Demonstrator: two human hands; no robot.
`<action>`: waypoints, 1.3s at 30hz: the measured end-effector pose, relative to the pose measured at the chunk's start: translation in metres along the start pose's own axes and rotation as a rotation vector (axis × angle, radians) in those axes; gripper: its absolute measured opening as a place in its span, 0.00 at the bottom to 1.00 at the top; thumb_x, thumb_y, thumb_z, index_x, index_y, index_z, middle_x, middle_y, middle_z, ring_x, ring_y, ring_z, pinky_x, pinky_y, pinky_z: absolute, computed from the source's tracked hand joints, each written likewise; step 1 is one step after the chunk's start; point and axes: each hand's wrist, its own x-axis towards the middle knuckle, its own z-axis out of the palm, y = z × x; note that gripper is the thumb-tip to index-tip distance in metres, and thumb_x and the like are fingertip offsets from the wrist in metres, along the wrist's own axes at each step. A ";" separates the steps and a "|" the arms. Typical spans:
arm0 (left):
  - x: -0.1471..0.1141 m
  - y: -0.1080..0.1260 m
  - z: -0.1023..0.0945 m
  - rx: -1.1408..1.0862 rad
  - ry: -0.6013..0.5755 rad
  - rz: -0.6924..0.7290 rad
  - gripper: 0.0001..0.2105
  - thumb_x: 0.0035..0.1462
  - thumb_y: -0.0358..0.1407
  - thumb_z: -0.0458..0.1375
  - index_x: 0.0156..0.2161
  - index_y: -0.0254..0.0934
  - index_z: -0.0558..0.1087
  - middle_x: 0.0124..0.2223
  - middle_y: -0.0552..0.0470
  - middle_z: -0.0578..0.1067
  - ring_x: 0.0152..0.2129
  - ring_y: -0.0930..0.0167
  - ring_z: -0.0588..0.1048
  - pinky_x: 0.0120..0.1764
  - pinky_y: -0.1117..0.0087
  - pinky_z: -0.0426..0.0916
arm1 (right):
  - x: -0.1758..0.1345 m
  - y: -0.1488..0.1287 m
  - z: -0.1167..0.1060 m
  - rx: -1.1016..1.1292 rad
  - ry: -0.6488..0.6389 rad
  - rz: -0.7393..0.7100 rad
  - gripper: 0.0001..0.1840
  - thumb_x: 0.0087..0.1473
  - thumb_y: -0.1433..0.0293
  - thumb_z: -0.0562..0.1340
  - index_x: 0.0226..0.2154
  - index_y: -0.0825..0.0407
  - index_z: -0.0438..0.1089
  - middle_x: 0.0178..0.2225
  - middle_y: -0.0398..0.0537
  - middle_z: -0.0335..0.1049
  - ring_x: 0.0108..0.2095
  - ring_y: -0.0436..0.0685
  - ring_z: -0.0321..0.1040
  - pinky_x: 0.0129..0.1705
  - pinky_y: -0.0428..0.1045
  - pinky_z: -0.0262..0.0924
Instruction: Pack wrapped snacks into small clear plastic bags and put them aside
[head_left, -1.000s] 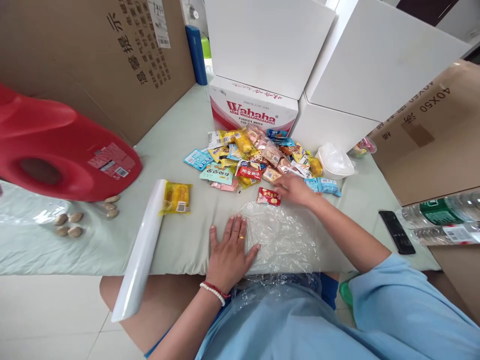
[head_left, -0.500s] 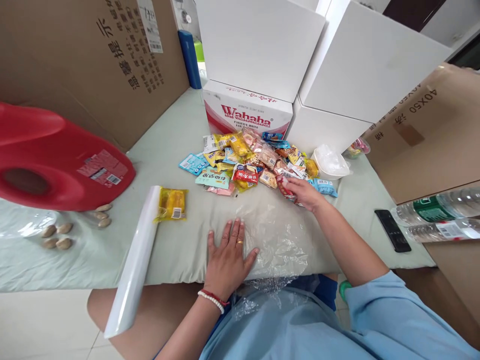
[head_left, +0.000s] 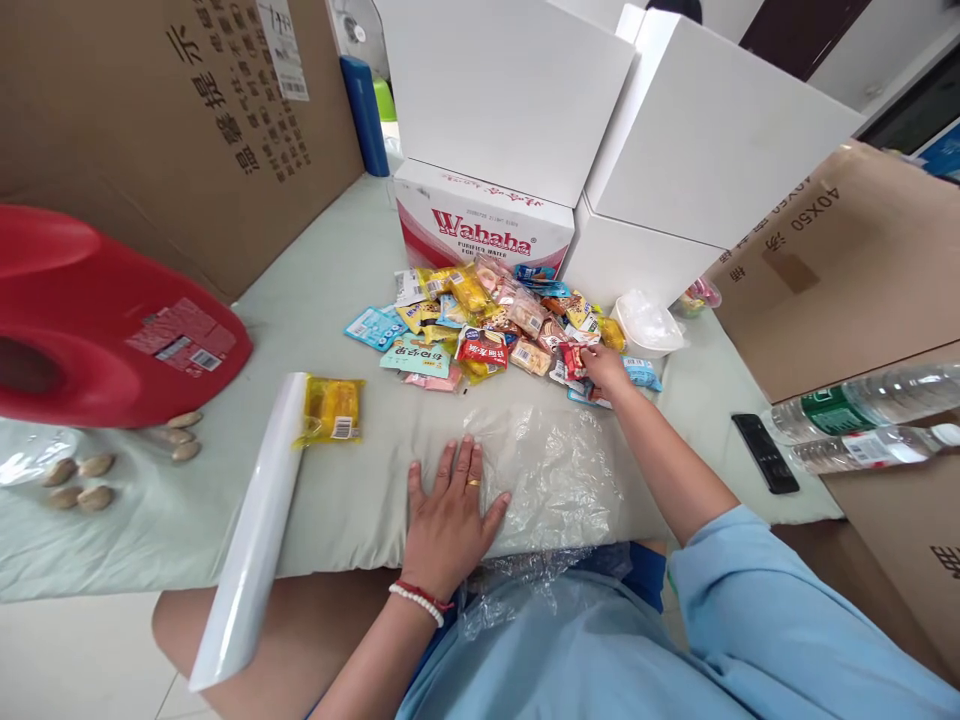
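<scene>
My left hand (head_left: 448,515) lies flat on the cloth-covered table, fingers spread, beside the left edge of a crumpled clear plastic bag (head_left: 559,470). At the right side of a heap of wrapped snacks (head_left: 491,315), my right hand (head_left: 607,372) has its fingers closed on a small red snack packet (head_left: 574,361); the fingers partly cover it. A light blue packet (head_left: 643,373) lies just right of that hand. Apart from the heap, a yellow snack packet (head_left: 332,409) touches the top end of a white rolled sheet (head_left: 259,530).
A red jug (head_left: 172,330) and several brown nuts or stones (head_left: 95,497) are at left. Behind the heap stand a Wahaha carton (head_left: 487,225) and white boxes (head_left: 675,140). To the right are a white bowl (head_left: 646,340), a phone (head_left: 765,453), plastic bottles (head_left: 885,405) and a cardboard box (head_left: 825,260).
My right hand has moved slightly into the heap's right side, still on a red packet. My left hand stays flat on the table. The whole view has shifted a little.
</scene>
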 end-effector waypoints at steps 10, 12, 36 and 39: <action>-0.001 0.000 0.001 0.000 -0.001 0.010 0.33 0.69 0.49 0.49 0.73 0.36 0.56 0.75 0.40 0.54 0.72 0.52 0.55 0.71 0.34 0.32 | -0.009 -0.036 0.015 -0.383 -0.046 0.135 0.49 0.55 0.37 0.60 0.63 0.57 0.67 0.60 0.72 0.68 0.63 0.78 0.63 0.62 0.67 0.57; -0.001 0.000 0.001 0.007 -0.004 0.010 0.33 0.70 0.49 0.49 0.73 0.35 0.56 0.75 0.40 0.55 0.72 0.52 0.55 0.71 0.34 0.31 | -0.012 -0.043 0.019 -0.475 -0.072 0.079 0.50 0.53 0.41 0.65 0.67 0.56 0.61 0.62 0.71 0.67 0.61 0.76 0.64 0.60 0.65 0.59; 0.025 -0.012 -0.003 0.025 -0.068 0.035 0.36 0.71 0.55 0.44 0.74 0.34 0.51 0.76 0.41 0.52 0.74 0.56 0.50 0.71 0.36 0.26 | -0.175 0.008 0.002 -0.484 -0.298 -0.626 0.43 0.60 0.59 0.65 0.71 0.55 0.53 0.65 0.64 0.62 0.63 0.72 0.56 0.63 0.67 0.58; 0.024 -0.013 -0.004 0.032 -0.070 0.034 0.36 0.70 0.54 0.45 0.75 0.35 0.51 0.76 0.40 0.52 0.74 0.55 0.51 0.71 0.35 0.28 | -0.175 0.013 -0.005 -0.433 -0.247 -0.622 0.37 0.62 0.54 0.64 0.67 0.54 0.61 0.61 0.63 0.66 0.61 0.72 0.59 0.62 0.65 0.58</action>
